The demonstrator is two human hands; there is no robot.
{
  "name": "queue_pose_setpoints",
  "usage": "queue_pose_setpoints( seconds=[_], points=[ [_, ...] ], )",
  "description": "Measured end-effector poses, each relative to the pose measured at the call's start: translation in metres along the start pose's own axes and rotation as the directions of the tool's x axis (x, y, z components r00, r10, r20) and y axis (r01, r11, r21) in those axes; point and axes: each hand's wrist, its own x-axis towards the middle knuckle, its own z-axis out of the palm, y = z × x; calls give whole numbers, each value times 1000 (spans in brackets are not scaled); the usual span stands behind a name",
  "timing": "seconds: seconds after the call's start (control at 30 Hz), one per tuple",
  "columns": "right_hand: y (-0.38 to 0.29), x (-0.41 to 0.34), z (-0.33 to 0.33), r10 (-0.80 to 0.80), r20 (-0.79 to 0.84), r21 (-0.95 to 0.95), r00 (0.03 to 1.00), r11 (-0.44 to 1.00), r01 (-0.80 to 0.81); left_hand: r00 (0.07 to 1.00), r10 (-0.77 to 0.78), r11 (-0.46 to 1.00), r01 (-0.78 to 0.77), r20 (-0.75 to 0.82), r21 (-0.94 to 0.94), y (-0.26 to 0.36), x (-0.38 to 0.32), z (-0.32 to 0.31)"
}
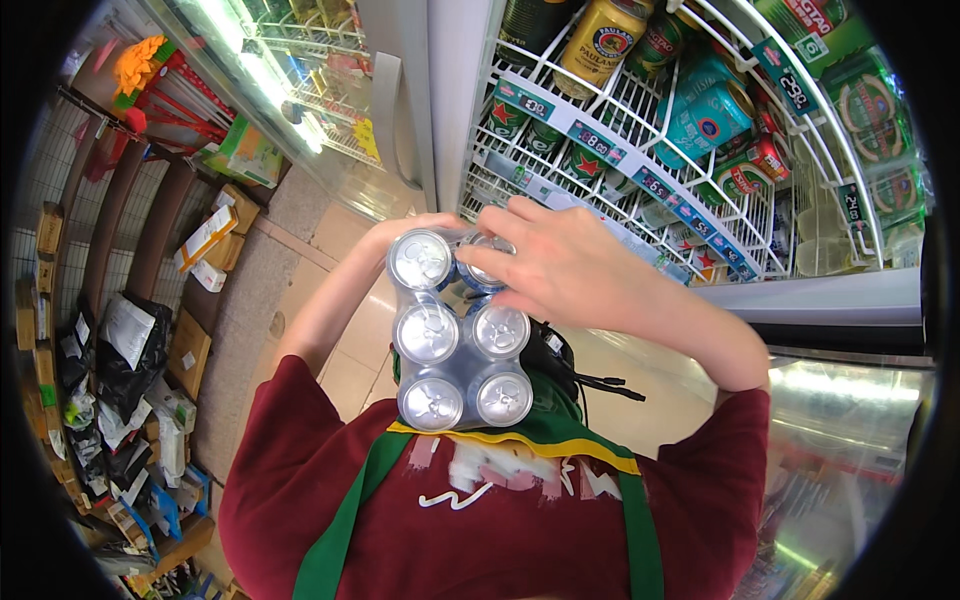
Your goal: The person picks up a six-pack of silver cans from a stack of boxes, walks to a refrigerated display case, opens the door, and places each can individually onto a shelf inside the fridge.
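Observation:
A clear shrink-wrapped pack of several drink cans (429, 332) is held upright against my chest, silver lids and pull tabs facing up. My left hand (424, 223) reaches around the pack's far left side; most of its fingers are hidden behind the cans. Over the far right can lies my right hand (551, 255), fingers bent across its lid and the plastic film (465, 360). The thumb rests near the can below it. Beneath the pack shows the yellow-edged top of a green apron (592, 450).
Ahead to the right stands an open drinks cooler with white wire shelves (705, 169), holding cans such as a gold Paulaner can (604, 45) and teal cans (705, 124). A cooler door with a grey handle (394, 120) is ahead. Shelves of parcels (135, 337) line the left.

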Motion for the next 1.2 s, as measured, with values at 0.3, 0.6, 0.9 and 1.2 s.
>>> queue_pose_setpoints(
  seconds=[0.3, 0.6, 0.9, 1.2],
  points=[
    [9, 20, -8, -28, 337, -212, 941, 972, 105, 1000, 10, 999, -10, -13, -32, 1, 2, 0],
    [38, 36, -9, -155, 357, 75, 921, 988, 137, 1000, -18, 999, 19, 7, -39, 5, 11, 3],
    [17, 25, -5, -9, 366, -195, 931, 977, 86, 999, -24, 998, 27, 41, -56, 10, 27, 12],
    [20, 13, -10, -83, 379, -196, 922, 966, 167, 998, -6, 997, 10, 57, -81, 15, 44, 21]
  ],
)
